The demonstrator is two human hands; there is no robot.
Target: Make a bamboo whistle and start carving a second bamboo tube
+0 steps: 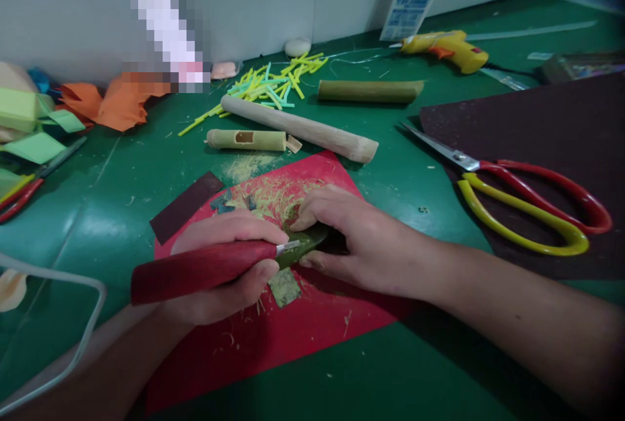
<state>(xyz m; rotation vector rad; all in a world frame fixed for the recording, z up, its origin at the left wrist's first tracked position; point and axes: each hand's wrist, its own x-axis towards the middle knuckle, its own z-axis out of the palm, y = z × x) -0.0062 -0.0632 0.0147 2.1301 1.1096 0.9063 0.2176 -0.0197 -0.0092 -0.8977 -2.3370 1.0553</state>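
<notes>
My left hand (229,239) is closed around the thick red handle of a carving knife (205,271). Its short metal blade rests on a dark green piece (297,248), which looks like bamboo. From the other side, my right hand (342,232) grips that piece between thumb and fingers, and its far end is hidden in the palm. Both hands are over a red sheet (317,333) strewn with pale shavings (266,203). A small square scrap of sandpaper (284,287) lies just below the blade.
Behind the sheet lie a notched bamboo tube (263,140), a pale stick (303,127) and a bamboo piece (368,91). Scissors (517,193) lie right, a yellow glue gun (449,50) at the back. A dark strip (185,207) touches the sheet; coloured paper (122,102) sits left.
</notes>
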